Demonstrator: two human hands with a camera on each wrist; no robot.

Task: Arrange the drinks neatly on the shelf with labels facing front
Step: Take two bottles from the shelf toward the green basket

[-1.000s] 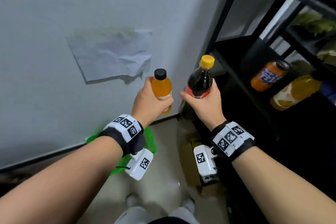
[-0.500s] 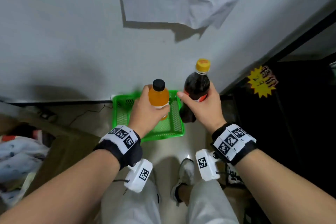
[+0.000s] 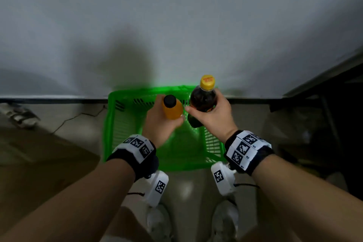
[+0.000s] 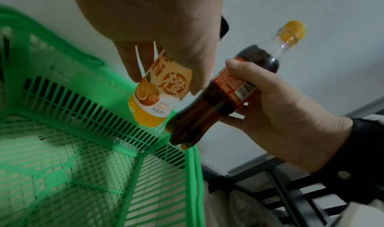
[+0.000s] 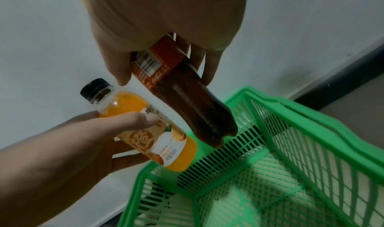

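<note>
Grip: left hand is wrapped round the orange juice bottle; right hand is clamped round the cola bottle. Both bottles hang in the air above the green basket.
Head view: the bottles stand near upright at 12 o'clock from the wrists, juice just left of cola, nearly touching. The basket lies on the floor against the wall. A dark shelf frame edges in at 3 o'clock.
Left wrist view: juice label shows below the fingers; the cola's base tilts toward the basket corner at 6 o'clock.
Right wrist view: cola label with its barcode faces the camera; juice sits at 8 o'clock.
Doing it well: likely carrying both to the shelf; keep them upright and apart, and turn each label outward before setting down.
</note>
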